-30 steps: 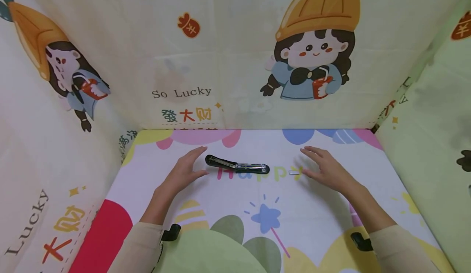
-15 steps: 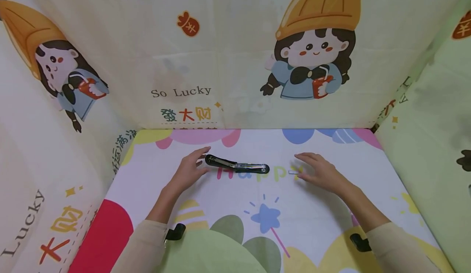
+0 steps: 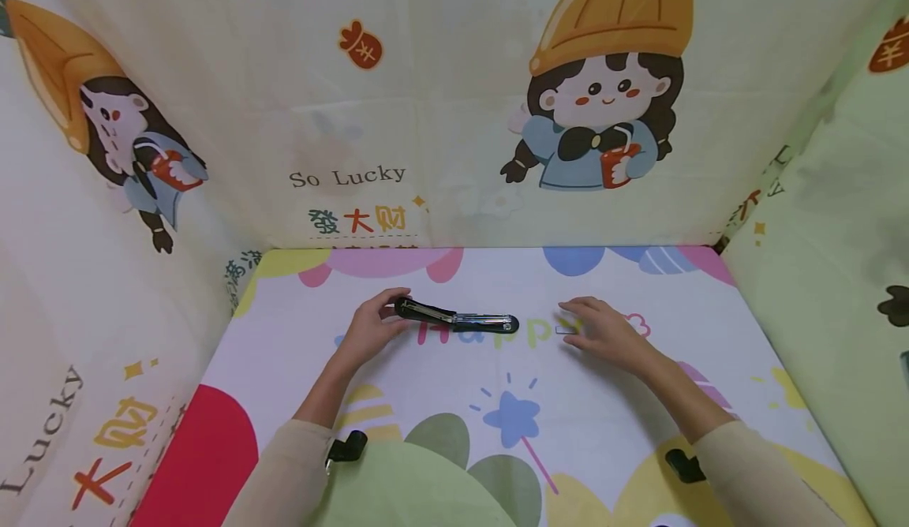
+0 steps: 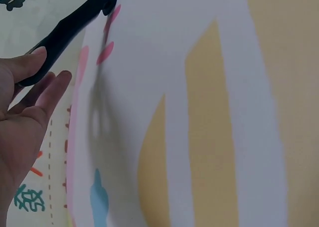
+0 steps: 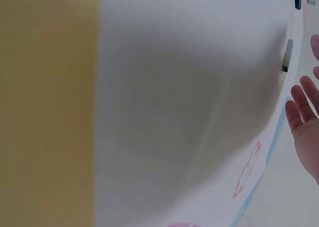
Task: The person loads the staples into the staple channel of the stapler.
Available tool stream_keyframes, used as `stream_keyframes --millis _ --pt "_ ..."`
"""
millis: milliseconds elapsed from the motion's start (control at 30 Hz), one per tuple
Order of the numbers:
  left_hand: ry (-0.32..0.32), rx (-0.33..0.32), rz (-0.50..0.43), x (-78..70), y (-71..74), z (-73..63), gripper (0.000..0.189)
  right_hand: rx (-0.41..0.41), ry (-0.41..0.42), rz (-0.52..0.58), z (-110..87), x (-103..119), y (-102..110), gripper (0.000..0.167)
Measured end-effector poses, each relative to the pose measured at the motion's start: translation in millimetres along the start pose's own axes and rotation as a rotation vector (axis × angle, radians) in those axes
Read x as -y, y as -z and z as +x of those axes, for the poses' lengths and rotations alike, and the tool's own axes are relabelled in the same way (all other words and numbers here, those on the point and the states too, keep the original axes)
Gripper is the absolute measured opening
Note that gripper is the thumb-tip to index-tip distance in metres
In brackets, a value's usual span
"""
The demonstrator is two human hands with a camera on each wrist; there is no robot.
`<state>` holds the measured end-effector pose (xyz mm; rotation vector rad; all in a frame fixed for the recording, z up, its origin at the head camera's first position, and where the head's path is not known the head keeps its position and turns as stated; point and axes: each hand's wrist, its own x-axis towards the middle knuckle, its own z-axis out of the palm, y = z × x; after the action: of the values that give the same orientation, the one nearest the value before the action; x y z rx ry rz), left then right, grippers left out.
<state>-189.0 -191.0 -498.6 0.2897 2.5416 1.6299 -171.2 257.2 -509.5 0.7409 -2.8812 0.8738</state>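
Stapler (image 3: 456,321), one end pinched by left hand (image 3: 371,328), right hand (image 3: 609,334) apart

On the back cloth (image 3: 469,77) I can read "So Lucky" (image 3: 348,177), with 發大财 (image 3: 357,220) underneath (the line below that is cut off). A red bag (image 3: 361,45) printed there has a sign like ¥. The left cloth (image 3: 43,290) says "Lucky" (image 3: 41,428) on a slant, plus 大 and 财. The table cloth (image 3: 440,393) spells "Happy" (image 3: 490,333).

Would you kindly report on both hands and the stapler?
Left hand grips end of unfolded stapler. Right hand empty, near small strip. No obstruction visible.
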Motion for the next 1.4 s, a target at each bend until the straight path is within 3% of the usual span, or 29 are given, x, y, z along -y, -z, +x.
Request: stream_keyframes --millis 300,567,733,933,1400 --pt "0.083 0.023 -0.155 0.0 -2.9 2.3 0.054 -0.01 -0.032 -0.026 5.5 -3 -12 0.045" --pt "0.087 0.023 -0.231 -0.8 -3.9 3.4 0.051 -0.003 -0.091 0.014 4.6 -5 -18 0.035" --pt "0.088 0.022 -0.261 -0.4 -3.8 4.9 0.05 -0.027 -0.077 0.002 4.8 -5 -21 0.029" --pt "0.096 0.025 -0.259 -2.8 -3.6 4.8 0.05 -0.062 -0.028 -0.011 5.2 -8 -24 0.02" --pt "0.096 0.036 -0.241 -4.8 -3.2 5.4 0.05 -0.052 -0.035 0.01 5.0 -8 -24 0.015"
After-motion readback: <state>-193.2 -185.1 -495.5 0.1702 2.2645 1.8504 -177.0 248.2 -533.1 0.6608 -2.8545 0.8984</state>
